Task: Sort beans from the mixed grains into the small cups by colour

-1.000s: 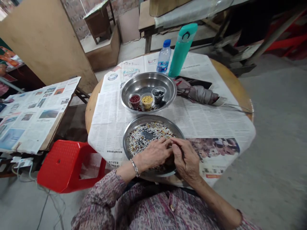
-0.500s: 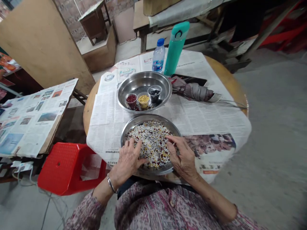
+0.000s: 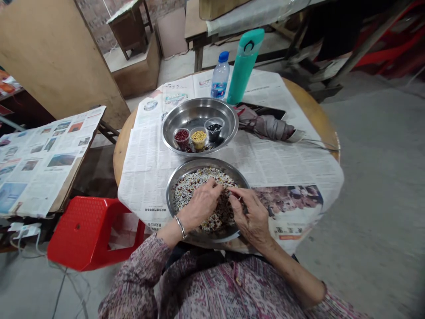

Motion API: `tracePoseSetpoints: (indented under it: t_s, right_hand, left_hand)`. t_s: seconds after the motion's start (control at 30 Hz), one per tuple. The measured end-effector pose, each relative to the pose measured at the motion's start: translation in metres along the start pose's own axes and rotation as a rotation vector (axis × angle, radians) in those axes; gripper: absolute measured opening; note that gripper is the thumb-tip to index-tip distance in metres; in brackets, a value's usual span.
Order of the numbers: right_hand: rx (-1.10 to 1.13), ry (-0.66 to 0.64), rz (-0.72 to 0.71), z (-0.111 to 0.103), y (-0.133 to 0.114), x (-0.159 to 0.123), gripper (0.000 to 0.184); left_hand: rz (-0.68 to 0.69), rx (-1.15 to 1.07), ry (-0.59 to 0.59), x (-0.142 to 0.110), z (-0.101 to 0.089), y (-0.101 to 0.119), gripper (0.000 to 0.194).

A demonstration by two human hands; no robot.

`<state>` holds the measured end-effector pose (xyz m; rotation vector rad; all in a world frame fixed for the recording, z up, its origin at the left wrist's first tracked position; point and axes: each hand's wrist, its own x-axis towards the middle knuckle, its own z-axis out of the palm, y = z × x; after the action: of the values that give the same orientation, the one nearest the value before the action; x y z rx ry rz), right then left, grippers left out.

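Note:
A steel pan [image 3: 175, 177] near the table's front edge holds a mix of white, red, yellow and dark grains [image 3: 189, 188]. My left hand [image 3: 199, 206] rests in the pan with its fingers curled down into the grains. My right hand [image 3: 250, 212] lies at the pan's right side, fingertips pinched together among the grains. What either hand holds is too small to make out. Behind it, a second steel pan [image 3: 199, 108] carries three small cups: red beans [image 3: 181, 135], yellow beans [image 3: 198, 136] and black beans [image 3: 214, 128].
Newspaper [image 3: 282, 164] covers the round wooden table [image 3: 318, 119]. A water bottle [image 3: 220, 80], a teal flask [image 3: 244, 64] and a folded umbrella [image 3: 267, 126] sit at the back. A red stool [image 3: 89, 232] and a paper-covered side table [image 3: 40, 155] stand left.
My left hand has swept from the pan's left edge back toward the middle, close to my right hand. The right hand has hardly moved.

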<state>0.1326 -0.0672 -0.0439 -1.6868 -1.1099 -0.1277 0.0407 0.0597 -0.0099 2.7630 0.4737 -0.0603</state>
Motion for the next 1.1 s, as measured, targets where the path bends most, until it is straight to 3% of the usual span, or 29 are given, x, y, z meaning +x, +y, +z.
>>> tracePoseSetpoints:
  t_s: [0.13, 0.27, 0.37, 0.47, 0.57, 0.67, 0.77, 0.9, 0.97, 1.1]
  right_hand:
    - [0.008, -0.017, 0.022, 0.000, 0.000, 0.000, 0.025]
    - [0.006, -0.022, 0.012, 0.001, 0.001, 0.000, 0.027]
    - [-0.082, -0.076, -0.025, 0.002, 0.002, 0.000, 0.031]
    - [-0.243, -0.198, -0.083, 0.006, 0.004, 0.002, 0.036]
    - [-0.407, -0.317, -0.167, 0.013, 0.008, 0.010, 0.038]
    - [-0.518, -0.378, -0.236, 0.019, 0.011, 0.023, 0.038]
    - [-0.578, -0.418, -0.261, 0.019, 0.014, 0.034, 0.036]
    - [-0.576, -0.493, -0.268, 0.013, 0.016, 0.028, 0.019]
    - [-0.500, -0.539, -0.262, 0.010, 0.013, 0.018, 0.015]
    - [-0.266, -0.622, -0.232, 0.011, 0.000, 0.004, 0.025]
  left_hand:
    - [-0.143, 0.108, 0.135, 0.010, -0.016, -0.020, 0.023]
    - [-0.253, 0.188, 0.206, -0.002, -0.020, -0.024, 0.029]
    - [-0.191, 0.162, 0.195, -0.020, -0.010, -0.015, 0.056]
    - [-0.035, 0.116, 0.124, -0.042, 0.001, -0.004, 0.066]
    - [0.071, 0.100, 0.016, -0.061, 0.001, 0.001, 0.042]
    - [0.030, 0.123, -0.032, -0.072, -0.007, -0.004, 0.015]
    - [-0.088, 0.164, 0.004, -0.076, -0.014, -0.013, 0.019]
    - [-0.270, 0.120, 0.075, -0.074, -0.016, -0.018, 0.028]
    - [-0.269, 0.039, 0.083, -0.072, -0.013, -0.017, 0.028]
    - [-0.181, -0.107, 0.063, -0.064, -0.004, -0.008, 0.021]
